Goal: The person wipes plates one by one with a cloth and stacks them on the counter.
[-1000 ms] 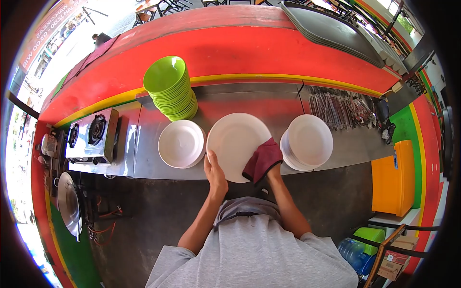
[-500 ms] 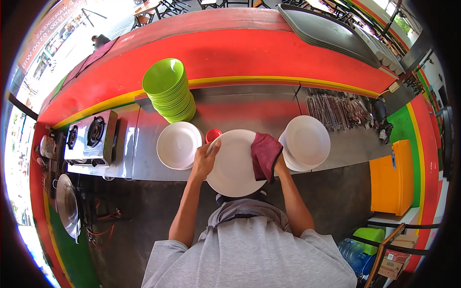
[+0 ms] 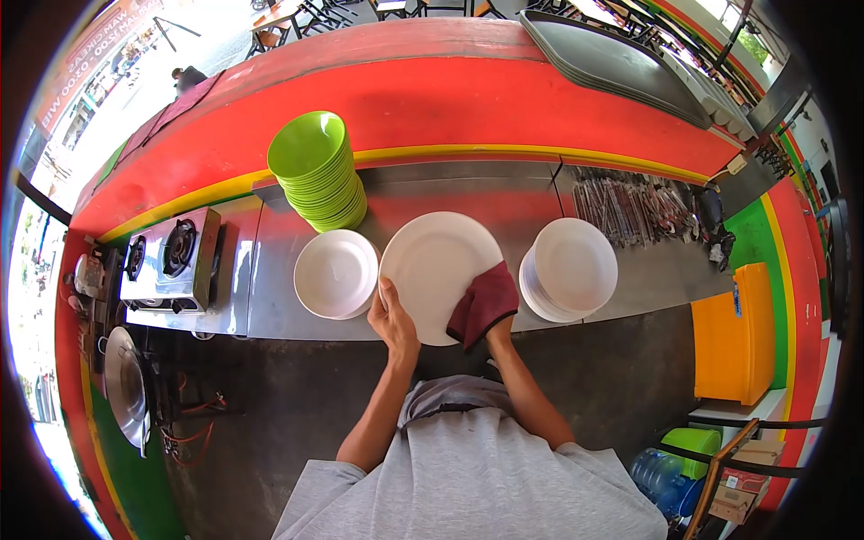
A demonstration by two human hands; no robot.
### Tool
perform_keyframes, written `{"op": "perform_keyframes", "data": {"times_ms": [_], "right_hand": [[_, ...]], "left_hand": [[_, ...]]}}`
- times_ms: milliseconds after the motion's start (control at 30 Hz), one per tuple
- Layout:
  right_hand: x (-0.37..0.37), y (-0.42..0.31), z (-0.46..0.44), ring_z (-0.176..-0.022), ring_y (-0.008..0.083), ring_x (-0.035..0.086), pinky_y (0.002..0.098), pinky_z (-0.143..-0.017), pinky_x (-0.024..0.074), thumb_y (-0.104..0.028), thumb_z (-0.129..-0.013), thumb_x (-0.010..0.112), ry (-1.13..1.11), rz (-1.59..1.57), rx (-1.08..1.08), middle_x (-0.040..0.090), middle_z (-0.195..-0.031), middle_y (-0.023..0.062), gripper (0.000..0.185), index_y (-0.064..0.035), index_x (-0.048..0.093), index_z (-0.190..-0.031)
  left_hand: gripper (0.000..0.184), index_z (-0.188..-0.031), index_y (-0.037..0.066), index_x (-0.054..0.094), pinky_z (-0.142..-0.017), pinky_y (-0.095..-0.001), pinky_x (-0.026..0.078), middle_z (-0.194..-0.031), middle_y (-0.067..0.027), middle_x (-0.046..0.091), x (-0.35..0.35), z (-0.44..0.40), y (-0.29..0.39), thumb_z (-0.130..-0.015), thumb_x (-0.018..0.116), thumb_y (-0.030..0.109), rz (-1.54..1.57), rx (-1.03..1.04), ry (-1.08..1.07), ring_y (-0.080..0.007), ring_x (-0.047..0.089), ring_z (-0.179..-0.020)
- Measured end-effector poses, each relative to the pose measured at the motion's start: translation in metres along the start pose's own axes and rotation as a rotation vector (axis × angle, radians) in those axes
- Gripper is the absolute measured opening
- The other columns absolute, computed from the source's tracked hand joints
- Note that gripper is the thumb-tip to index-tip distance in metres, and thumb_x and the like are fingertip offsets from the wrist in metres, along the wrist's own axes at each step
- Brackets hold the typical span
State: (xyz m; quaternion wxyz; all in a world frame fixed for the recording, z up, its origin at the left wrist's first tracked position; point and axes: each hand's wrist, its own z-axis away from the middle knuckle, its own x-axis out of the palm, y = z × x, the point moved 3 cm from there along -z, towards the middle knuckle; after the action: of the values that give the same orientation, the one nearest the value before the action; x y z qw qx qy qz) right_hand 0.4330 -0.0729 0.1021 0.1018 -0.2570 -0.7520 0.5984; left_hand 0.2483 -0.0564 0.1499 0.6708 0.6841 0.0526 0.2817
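Observation:
My left hand (image 3: 394,324) is closed on the left lower rim of a large white plate (image 3: 430,261), thumb over its face. The plate is held up in front of me, tilted, above the counter's front edge. A maroon cloth (image 3: 486,301) is in my right hand (image 3: 500,333) and lies over the plate's lower right part; it covers most of those fingers. Left of the plate stands a stack of white plates (image 3: 337,274). On the right, close to the cloth, is another stack of white plates (image 3: 576,265).
A tall stack of green bowls (image 3: 319,171) stands at the counter's back. The steel counter (image 3: 450,184) also carries a gas stove (image 3: 175,261) at left and many wrapped utensils (image 3: 639,207) at right. Black trays (image 3: 621,67) rest on the red ledge. A yellow box (image 3: 733,333) stands at right.
The plate has moved up and away from me, now hiding the red cup. My left hand has shifted down and right along the rim; the cloth has slid to the plate's lower right.

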Motion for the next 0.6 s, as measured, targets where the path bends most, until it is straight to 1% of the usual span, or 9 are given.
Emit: {"op": "perform_keyframes", "data": {"times_ms": [100, 167, 267, 300, 367, 433, 467, 500, 600], "right_hand": [[0.005, 0.018, 0.009, -0.089, 0.0258, 0.064, 0.0379, -0.081, 0.0496, -0.016, -0.087, 0.064, 0.017, -0.109, 0.092, 0.066, -0.09, 0.0093, 0.015, -0.0041, 0.065, -0.095], [0.007, 0.035, 0.015, -0.089, 0.0254, 0.064, 0.0379, -0.08, 0.0496, -0.016, -0.087, 0.065, -0.001, -0.164, 0.151, 0.066, -0.09, 0.0091, 0.015, -0.0039, 0.065, -0.096], [-0.006, 0.009, 0.006, -0.086, 0.0254, 0.064, 0.0379, -0.079, 0.0502, -0.017, -0.087, 0.066, -0.135, -0.116, 0.266, 0.066, -0.087, 0.009, 0.016, -0.0039, 0.065, -0.096], [-0.011, 0.011, 0.0, -0.085, 0.0248, 0.064, 0.0374, -0.077, 0.0505, -0.017, -0.086, 0.067, -0.177, -0.008, 0.124, 0.066, -0.086, 0.009, 0.017, -0.0038, 0.064, -0.096], [-0.023, 0.018, -0.01, -0.084, 0.0236, 0.065, 0.0366, -0.075, 0.0511, -0.018, -0.086, 0.068, -0.252, 0.208, -0.16, 0.066, -0.085, 0.009, 0.018, -0.0036, 0.064, -0.097], [-0.031, 0.013, -0.015, -0.083, 0.0229, 0.065, 0.0363, -0.075, 0.0515, -0.017, -0.085, 0.069, -0.267, 0.188, -0.181, 0.066, -0.086, 0.0099, 0.021, -0.0031, 0.063, -0.099], [-0.034, 0.007, -0.015, -0.083, 0.0226, 0.065, 0.0361, -0.075, 0.0517, -0.017, -0.084, 0.07, -0.274, 0.177, -0.19, 0.066, -0.087, 0.0103, 0.023, -0.0028, 0.063, -0.1], [-0.037, -0.01, -0.018, -0.1, 0.0286, 0.065, 0.0393, -0.088, 0.0509, -0.02, -0.085, 0.069, -0.379, 0.186, 0.024, 0.069, -0.105, 0.0117, 0.026, -0.0052, 0.069, -0.107], [-0.037, -0.022, -0.02, -0.106, 0.0305, 0.064, 0.041, -0.093, 0.0492, -0.022, -0.085, 0.071, -0.454, 0.243, 0.047, 0.068, -0.109, 0.0138, 0.031, -0.0053, 0.067, -0.111]], "left_hand": [[0.049, -0.113, -0.004, 0.064, -0.077, -0.0249, 0.048, -0.1, -0.004, 0.066, 0.004, 0.015, 0.0, -0.101, 0.054, 0.043, 0.072, 0.016, 0.081, -0.0093, 0.058, -0.088], [0.046, -0.114, -0.003, 0.064, -0.075, -0.0234, 0.046, -0.095, -0.0026, 0.066, 0.001, 0.016, -0.005, -0.103, 0.051, 0.04, 0.082, -0.002, 0.055, -0.0082, 0.056, -0.084], [0.043, -0.112, -0.002, 0.063, -0.071, -0.0219, 0.045, -0.088, -0.0008, 0.063, -0.009, 0.007, -0.01, -0.104, 0.051, 0.039, 0.043, 0.017, -0.005, -0.0071, 0.054, -0.078], [0.043, -0.111, -0.001, 0.062, -0.069, -0.0215, 0.044, -0.086, -0.0002, 0.062, -0.012, 0.004, -0.01, -0.104, 0.051, 0.039, 0.022, 0.028, -0.034, -0.0068, 0.053, -0.076], [0.041, -0.109, 0.0, 0.061, -0.069, -0.0225, 0.044, -0.084, 0.0002, 0.06, -0.022, -0.006, -0.005, -0.103, 0.053, 0.039, -0.079, -0.063, -0.162, -0.0073, 0.052, -0.074], [0.044, -0.111, -0.001, 0.062, -0.069, -0.0238, 0.045, -0.086, 0.0002, 0.061, -0.03, -0.017, 0.005, -0.1, 0.057, 0.041, -0.176, -0.166, -0.306, -0.0073, 0.053, -0.076], [0.046, -0.112, -0.002, 0.062, -0.068, -0.024, 0.045, -0.087, -0.0002, 0.062, -0.031, -0.02, 0.013, -0.1, 0.057, 0.042, -0.219, -0.167, -0.367, -0.0073, 0.054, -0.077], [0.047, -0.113, -0.003, 0.062, -0.068, -0.0241, 0.045, -0.088, -0.0005, 0.063, -0.027, -0.022, 0.024, -0.099, 0.058, 0.042, -0.26, -0.166, -0.427, -0.0073, 0.054, -0.078], [0.054, -0.111, -0.005, 0.066, -0.068, -0.0247, 0.047, -0.088, -0.0034, 0.066, -0.022, -0.026, 0.042, -0.097, 0.06, 0.047, -0.412, -0.22, -0.524, -0.0083, 0.057, -0.08]]}}
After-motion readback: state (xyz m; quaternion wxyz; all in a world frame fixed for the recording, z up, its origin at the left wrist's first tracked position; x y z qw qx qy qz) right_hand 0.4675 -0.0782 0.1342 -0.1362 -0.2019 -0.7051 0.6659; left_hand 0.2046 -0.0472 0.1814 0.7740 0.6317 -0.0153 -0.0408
